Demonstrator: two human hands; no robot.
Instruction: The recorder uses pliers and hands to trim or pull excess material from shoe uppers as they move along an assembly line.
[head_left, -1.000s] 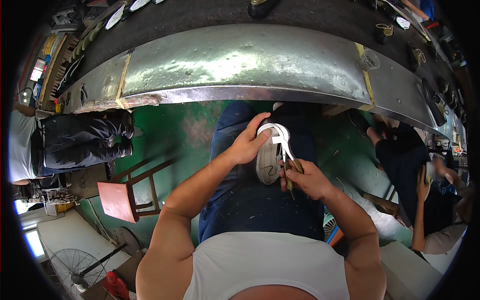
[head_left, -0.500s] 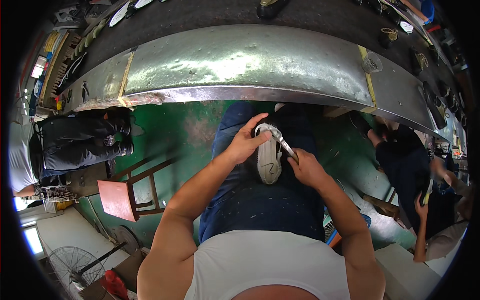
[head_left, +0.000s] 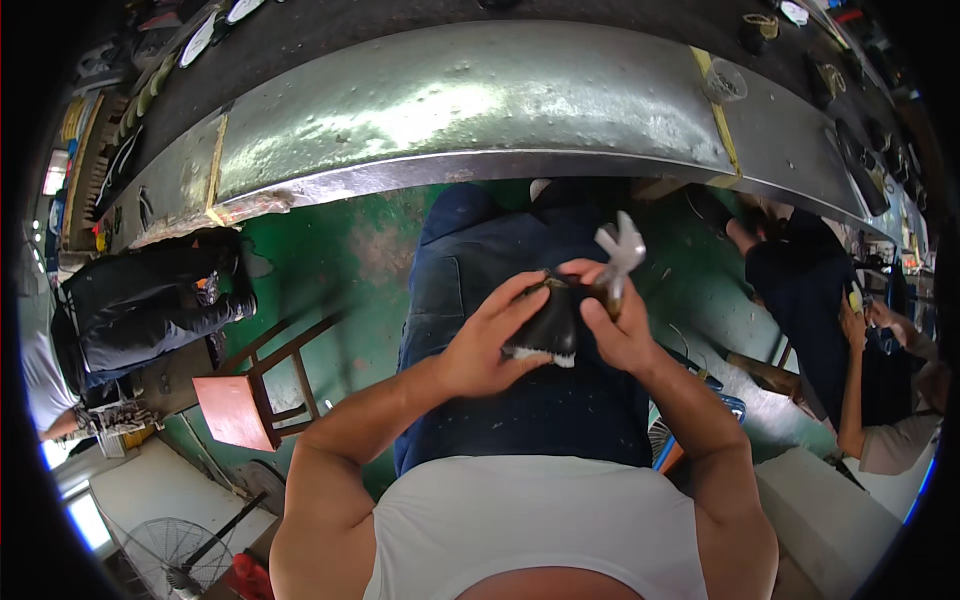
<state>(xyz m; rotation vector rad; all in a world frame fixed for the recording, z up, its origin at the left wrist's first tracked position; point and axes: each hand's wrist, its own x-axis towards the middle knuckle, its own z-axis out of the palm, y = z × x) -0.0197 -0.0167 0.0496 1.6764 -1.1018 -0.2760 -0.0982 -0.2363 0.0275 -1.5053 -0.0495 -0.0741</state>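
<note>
Above my lap I hold a black shoe upper (head_left: 540, 328) with a whitish edge toward me. My left hand (head_left: 485, 345) is closed around its left side, thumb along the near edge. On the other side, my right hand (head_left: 622, 330) grips a pair of lasting pincers (head_left: 626, 248), their silvery head pointing up and away and slightly blurred. The fingers of that hand also reach the shoe's far side. The pale sole seen earlier is out of sight.
A metal-covered bench edge (head_left: 460, 110) runs across in front, with a clear cup (head_left: 725, 80) on its right part. A reddish wooden stool (head_left: 237, 412) stands to the left. One person (head_left: 150, 310) is at left, another (head_left: 885, 370) at right. A fan (head_left: 160, 560) sits lower left.
The shoe has been turned over, from pale sole up to black upper showing. My right hand has raised the pincers away from the shoe's far edge, head upward.
</note>
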